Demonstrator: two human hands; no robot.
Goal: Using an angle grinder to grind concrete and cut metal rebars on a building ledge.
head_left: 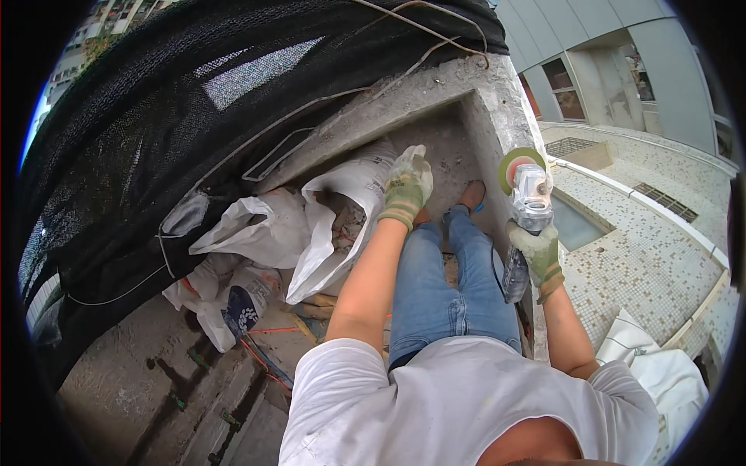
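Note:
My right hand (538,252), in a green and pale dusty glove, is wrapped round an angle grinder (533,198). The tool has a dust-covered silver head and a dark body. Its round green-rimmed disc (509,165), reddish inside, stands at the top beside the concrete parapet (497,116). I cannot tell whether the disc touches the concrete. My left hand (409,186), gloved alike, is held out with its fingers curled in, and nothing shows in it. Nearest to it is an open white woven sack (318,233) with rubble inside.
Black mesh netting (155,116) with bent wire hangs at the left. Another white sack (268,229) slumps beside the first. Cables (268,361) lie on the grooved concrete floor at lower left. Beyond the parapet are a mosaic-tiled ledge (653,272) and a white sheet (649,361).

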